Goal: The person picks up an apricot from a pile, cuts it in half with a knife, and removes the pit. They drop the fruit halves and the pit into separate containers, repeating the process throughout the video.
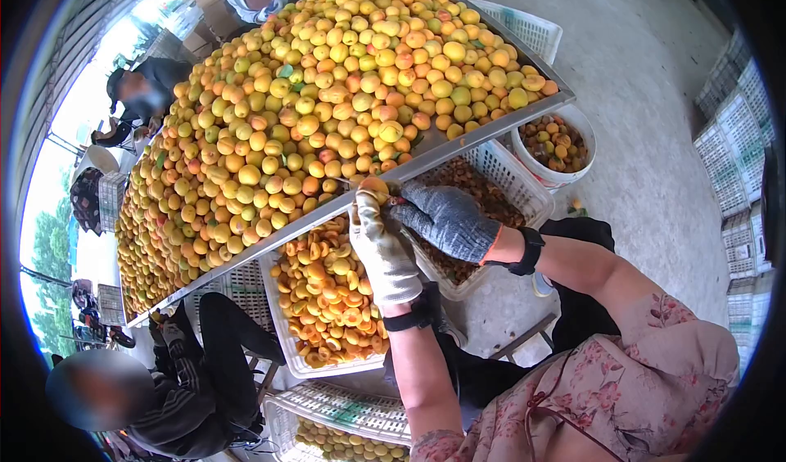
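My left hand (378, 253), in a whitish glove, is closed around an apricot (374, 189) just outside the metal rim of the heaped table. My right hand (452, 221), in a grey knitted glove with an orange cuff, is curled close beside the fruit. Its fingertips come near the apricot; whatever they grip is hidden. Below my left hand, a white crate (304, 370) holds halved, pitted apricots (323, 298). Under my right hand stands another white crate (536, 202) with brown pits (475, 188) in it.
Whole apricots (327, 94) cover a large metal-edged table (499, 126). A white bucket (585, 147) of darker fruit stands right. A co-worker (176, 380) sits at lower left, others across the table. Stacked crates (737, 167) line the right; another crate (344, 409) stands below.
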